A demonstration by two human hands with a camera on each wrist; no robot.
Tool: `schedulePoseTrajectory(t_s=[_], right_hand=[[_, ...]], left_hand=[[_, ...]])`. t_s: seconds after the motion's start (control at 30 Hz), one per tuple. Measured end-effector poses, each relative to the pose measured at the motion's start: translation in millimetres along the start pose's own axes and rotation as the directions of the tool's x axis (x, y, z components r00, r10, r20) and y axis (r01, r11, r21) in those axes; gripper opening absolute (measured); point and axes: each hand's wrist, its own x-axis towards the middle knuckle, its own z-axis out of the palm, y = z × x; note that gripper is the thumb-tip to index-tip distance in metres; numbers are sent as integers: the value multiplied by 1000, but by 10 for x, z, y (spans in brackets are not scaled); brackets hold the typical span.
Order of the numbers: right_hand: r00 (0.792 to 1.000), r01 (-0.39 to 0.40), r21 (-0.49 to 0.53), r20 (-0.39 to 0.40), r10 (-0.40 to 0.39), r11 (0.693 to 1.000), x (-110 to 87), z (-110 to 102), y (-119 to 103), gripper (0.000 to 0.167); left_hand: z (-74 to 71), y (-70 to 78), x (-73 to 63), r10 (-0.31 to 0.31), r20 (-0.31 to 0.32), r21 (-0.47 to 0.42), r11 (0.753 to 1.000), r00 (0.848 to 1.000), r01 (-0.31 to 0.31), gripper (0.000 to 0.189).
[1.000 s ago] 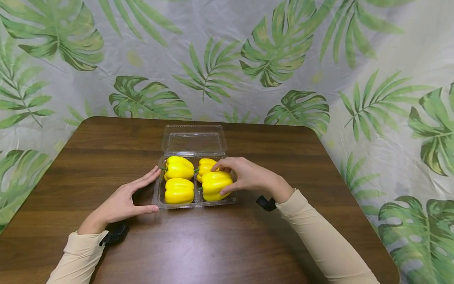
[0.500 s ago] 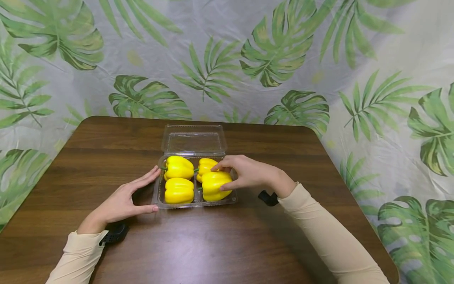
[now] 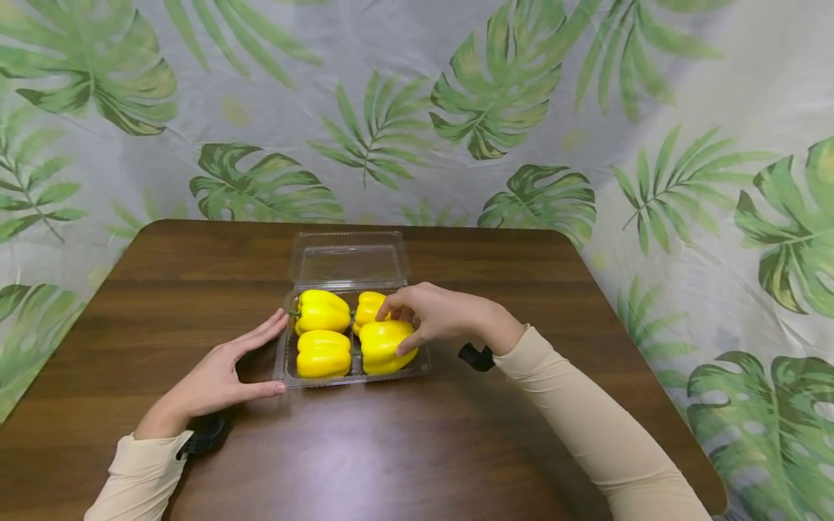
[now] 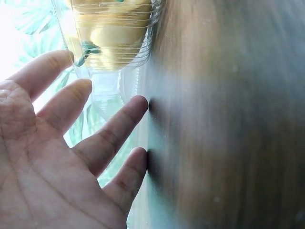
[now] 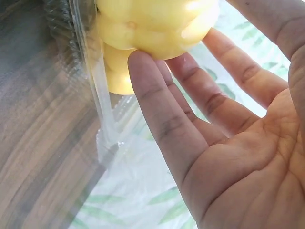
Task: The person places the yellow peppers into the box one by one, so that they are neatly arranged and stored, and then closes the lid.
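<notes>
A clear plastic clamshell container [image 3: 357, 380] lies open on the table, its lid [image 3: 348, 262] folded back. Yellow bell peppers fill its compartments: back left [image 3: 323, 311], front left [image 3: 323, 354], back right [image 3: 368, 310] and front right [image 3: 383, 349]. With thumb and fingertips, my right hand [image 3: 444, 318] grips the front-right bell pepper, which overlaps the back-right one in the head view. Fingers of that hand meet the pepper's underside [image 5: 157, 28] in the right wrist view. My left hand [image 3: 218, 376], fingers spread and nearly straight, braces the container's left side, thumb at the front-left corner.
The brown wooden table [image 3: 365, 456] has rounded corners and a far edge close behind the lid. A leaf-print curtain [image 3: 391, 108] hangs behind and beside it. Black wrist straps [image 3: 205, 436] sit below both hands.
The head view has shifted slightly. My right hand has nudged the front-right bell pepper a little to the left in the container. The left hand keeps its place at the container's side.
</notes>
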Motion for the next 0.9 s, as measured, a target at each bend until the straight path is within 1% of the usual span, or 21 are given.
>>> schedulePoseTrajectory(t_s=[0.23, 0.53, 0.73, 0.9], right_hand=[[1000, 9, -7, 7, -9, 1000, 35, 33, 9, 57], [1000, 15, -31, 5, -15, 999, 107, 113, 13, 57], [999, 38, -46, 5, -37, 998, 135, 187, -7, 54], [999, 49, -70, -9, -50, 996, 137, 204, -12, 52]], left_hand=[[1, -8, 23, -3, 10, -26, 1000, 1000, 4, 101], [4, 4, 7, -13, 3, -15, 1000, 1000, 13, 100], [14, 13, -22, -15, 1, -17, 1000, 1000, 15, 99], [14, 17, 0, -12, -9, -17, 1000, 1000, 12, 99]])
